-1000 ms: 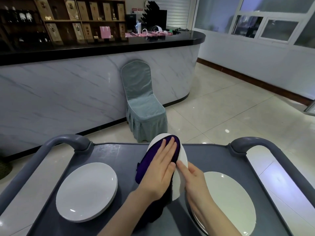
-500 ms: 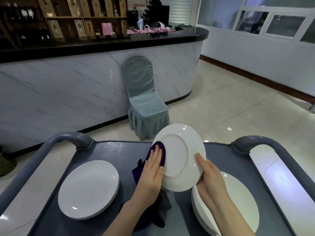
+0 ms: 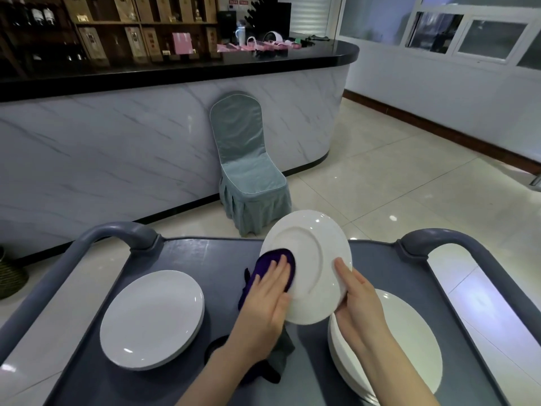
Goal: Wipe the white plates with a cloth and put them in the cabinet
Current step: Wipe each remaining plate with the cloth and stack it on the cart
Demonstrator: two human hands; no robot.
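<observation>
Your left hand (image 3: 265,300) is lying flat, fingers straight, pressing the cloth (image 3: 275,260) on the left part of the plate (image 3: 310,259). Your right hand (image 3: 358,303) is gripping that plate by its right edge, thumb on the side facing you, holding it tipped up above the cart (image 3: 216,256). The right stack (image 3: 409,341) is sitting under your right wrist. The left stack (image 3: 152,317) is sitting well apart on the cart. Farther off, a chair (image 3: 248,171) is standing against the counter (image 3: 117,148).
</observation>
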